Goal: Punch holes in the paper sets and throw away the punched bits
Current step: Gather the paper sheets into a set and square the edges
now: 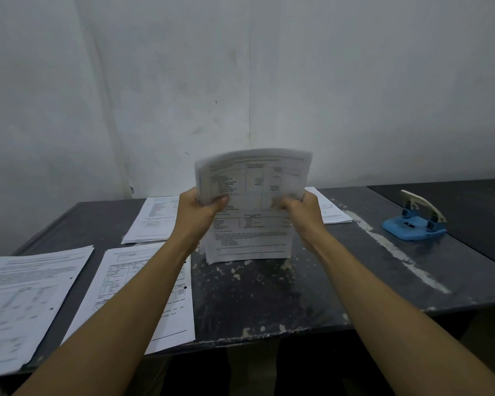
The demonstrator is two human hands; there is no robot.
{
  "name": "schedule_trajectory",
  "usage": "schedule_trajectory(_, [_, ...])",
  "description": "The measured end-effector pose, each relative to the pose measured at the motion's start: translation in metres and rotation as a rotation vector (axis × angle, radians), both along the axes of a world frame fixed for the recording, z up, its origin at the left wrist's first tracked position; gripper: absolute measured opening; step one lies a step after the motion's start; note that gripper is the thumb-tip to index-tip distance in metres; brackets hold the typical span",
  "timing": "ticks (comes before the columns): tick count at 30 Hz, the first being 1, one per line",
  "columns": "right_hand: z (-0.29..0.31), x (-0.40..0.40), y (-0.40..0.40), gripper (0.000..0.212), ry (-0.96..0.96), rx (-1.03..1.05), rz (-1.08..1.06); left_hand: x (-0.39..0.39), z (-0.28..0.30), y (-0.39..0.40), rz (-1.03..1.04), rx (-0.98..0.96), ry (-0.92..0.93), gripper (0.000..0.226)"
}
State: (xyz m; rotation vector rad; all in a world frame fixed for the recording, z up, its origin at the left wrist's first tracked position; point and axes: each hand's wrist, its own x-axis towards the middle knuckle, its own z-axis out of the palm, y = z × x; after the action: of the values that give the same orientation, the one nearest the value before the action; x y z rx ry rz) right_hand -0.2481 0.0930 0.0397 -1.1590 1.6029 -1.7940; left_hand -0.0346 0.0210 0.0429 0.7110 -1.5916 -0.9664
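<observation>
Both hands — left, right — gripping stack upright on table, likely squaring edges; punch well right.

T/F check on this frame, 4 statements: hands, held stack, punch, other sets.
1. Both hands, left and right, grip the held paper stack. True.
2. The stack lies flat on the table. False: it stands upright, bottom edge on the table.
3. The blue hole punch sits on the table to the right, untouched. True.
4. The near paper set on the left has no holes. False: dark punched holes show along its right edge.
</observation>
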Motion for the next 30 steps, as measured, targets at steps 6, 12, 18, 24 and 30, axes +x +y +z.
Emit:
schedule_trajectory(6, [-0.002,-0.001,0.003,0.016,-0.017,-0.020,-0.049,-0.009,-0.007,-0.001,-0.033,0.045,-0.004,0.024])
schedule_trajectory(12, [0.007,0.002,0.000,0.021,-0.017,0.029,-0.040,-0.015,0.011,-0.003,0.051,0.042,-0.087,0.024])
schedule_trajectory(18, [0.037,0.025,-0.013,0.024,0.046,0.042,0.095,0.022,0.056,-0.011,0.167,0.016,-0.151,0.032])
schedule_trajectory(24, [0.045,0.064,-0.033,0.014,0.068,0.127,0.169,0.071,0.064,-0.011,0.306,0.049,-0.260,0.032])
schedule_trajectory(30, [0.012,0.120,-0.050,0.023,0.171,0.372,0.247,0.130,0.027,-0.017,0.433,0.240,-0.481,0.019])
